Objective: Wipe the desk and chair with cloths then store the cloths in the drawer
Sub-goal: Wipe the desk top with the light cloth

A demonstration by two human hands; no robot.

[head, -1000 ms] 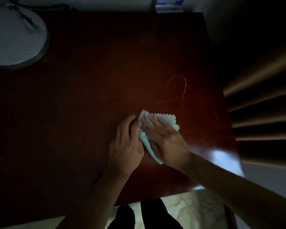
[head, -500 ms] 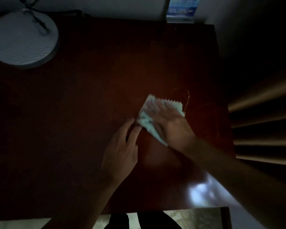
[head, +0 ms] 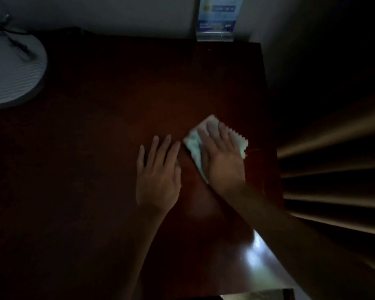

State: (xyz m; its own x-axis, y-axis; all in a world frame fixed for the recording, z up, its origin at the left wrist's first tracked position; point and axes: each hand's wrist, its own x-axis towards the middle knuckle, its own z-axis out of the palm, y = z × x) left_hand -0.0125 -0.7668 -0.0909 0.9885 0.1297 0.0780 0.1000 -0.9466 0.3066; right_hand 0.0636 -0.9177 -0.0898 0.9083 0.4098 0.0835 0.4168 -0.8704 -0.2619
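Note:
A dark red-brown wooden desk [head: 108,191] fills most of the dim view. A pale blue-green cloth [head: 194,146] with a zigzag edge lies on its right side. My right hand [head: 222,156] presses flat on the cloth, fingers spread and pointing away from me. My left hand [head: 158,176] rests flat on the bare wood just left of the cloth, fingers apart, holding nothing. Neither the chair nor a drawer shows.
A round pale lamp base [head: 11,72] with a cable stands at the desk's far left corner. A blue printed card in a clear stand [head: 215,20] is at the back edge against the wall. Curtain folds [head: 333,161] hang along the desk's right edge.
My right hand has pushed the cloth away from me and to the right across the desk. My left hand let go of the cloth and now lies flat beside it.

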